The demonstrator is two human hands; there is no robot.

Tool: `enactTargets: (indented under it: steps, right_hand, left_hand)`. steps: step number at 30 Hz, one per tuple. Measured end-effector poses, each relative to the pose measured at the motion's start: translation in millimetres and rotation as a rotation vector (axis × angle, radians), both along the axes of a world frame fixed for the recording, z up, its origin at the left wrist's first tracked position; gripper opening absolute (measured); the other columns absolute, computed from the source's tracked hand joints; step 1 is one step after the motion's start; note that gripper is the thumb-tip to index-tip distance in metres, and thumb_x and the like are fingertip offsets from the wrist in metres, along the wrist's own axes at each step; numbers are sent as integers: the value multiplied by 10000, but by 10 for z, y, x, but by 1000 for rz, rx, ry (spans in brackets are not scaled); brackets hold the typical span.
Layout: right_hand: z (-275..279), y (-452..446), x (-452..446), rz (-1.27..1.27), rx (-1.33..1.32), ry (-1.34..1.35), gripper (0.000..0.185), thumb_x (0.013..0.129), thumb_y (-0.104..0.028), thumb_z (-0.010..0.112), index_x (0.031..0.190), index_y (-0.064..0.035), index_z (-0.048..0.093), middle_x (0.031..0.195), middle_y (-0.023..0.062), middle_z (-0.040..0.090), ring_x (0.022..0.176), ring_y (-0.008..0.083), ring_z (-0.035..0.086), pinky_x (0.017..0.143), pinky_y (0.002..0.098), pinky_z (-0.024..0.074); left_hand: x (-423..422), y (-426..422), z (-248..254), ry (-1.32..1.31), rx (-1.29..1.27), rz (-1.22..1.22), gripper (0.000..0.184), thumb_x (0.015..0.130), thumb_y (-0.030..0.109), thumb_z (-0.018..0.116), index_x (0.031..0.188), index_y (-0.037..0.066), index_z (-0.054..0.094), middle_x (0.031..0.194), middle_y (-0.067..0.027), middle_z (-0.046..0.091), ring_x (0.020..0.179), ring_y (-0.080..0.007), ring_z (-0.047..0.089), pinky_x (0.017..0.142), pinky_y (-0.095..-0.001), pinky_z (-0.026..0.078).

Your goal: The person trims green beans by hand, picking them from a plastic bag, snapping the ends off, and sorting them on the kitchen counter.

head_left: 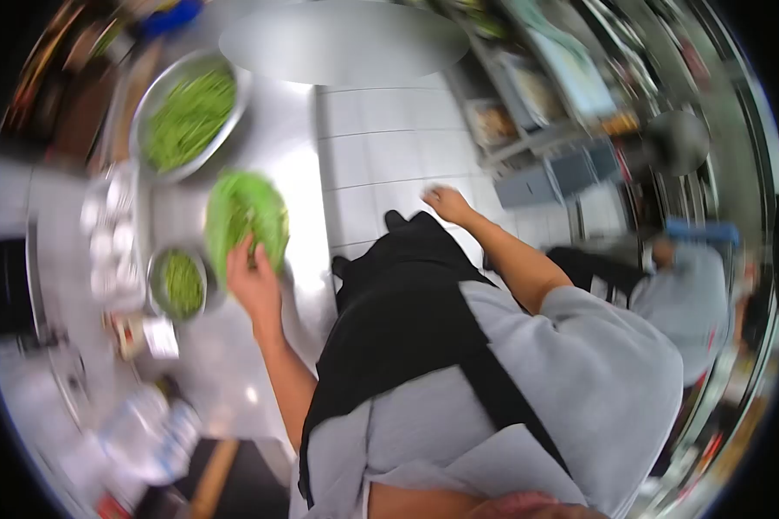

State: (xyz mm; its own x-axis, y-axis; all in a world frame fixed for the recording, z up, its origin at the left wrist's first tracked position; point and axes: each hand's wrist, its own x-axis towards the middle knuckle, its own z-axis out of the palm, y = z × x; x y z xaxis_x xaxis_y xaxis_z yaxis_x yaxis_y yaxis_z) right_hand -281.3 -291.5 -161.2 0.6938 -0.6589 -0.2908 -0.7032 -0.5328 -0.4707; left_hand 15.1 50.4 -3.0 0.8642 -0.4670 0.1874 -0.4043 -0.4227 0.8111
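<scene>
My left hand (253,278) reaches over a bright green bowl-like container (273,203) on the metal counter. Its thumb and fingers are bent together over what lies inside, which looks like cut greens; motion blur hides what they grip. Away from the counter, my right hand (447,204) hangs over the floor with its fingers curled in and nothing visible in them. Beyond the green container is a large metal bowl (238,111) heaped with thin green vegetable strips (190,117). A smaller metal bowl (202,298) of similar green strips (183,284) stands left of my left hand.
A white tray (140,238) with several white cups (112,242) lies along the counter's far side. Clear plastic wrapping (143,432) is nearer. To my right are shelves (528,86), grey bins (554,177) and another person (684,294) in grey. The tiled floor (381,130) runs between.
</scene>
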Motion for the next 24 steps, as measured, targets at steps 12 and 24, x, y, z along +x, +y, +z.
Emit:
enactTargets:
  steps: [12, 24]
  right_hand:
    - [111, 3162, -3521, -1216, 969, 237, 730, 966, -684, 448, 1181, -6, 610, 1057, 225, 640, 967, 344, 650, 789, 512, 535]
    - [-85, 4548, -3456, -1687, 1002, -160, 610, 980, -649, 469, 1194, -87, 576, 1028, 161, 607, 920, 307, 623, 754, 482, 526]
  left_hand:
    - [-555, -476, -650, 117, 59, -395, 174, 943, 66, 622, 1086, 5, 699, 997, -116, 685, 882, -249, 642, 757, -339, 510]
    - [-652, -448, -974, -626, 69, -862, 356, 861, 148, 626, 1204, 56, 645, 1467, -280, 434, 1318, -471, 439, 1076, -554, 352]
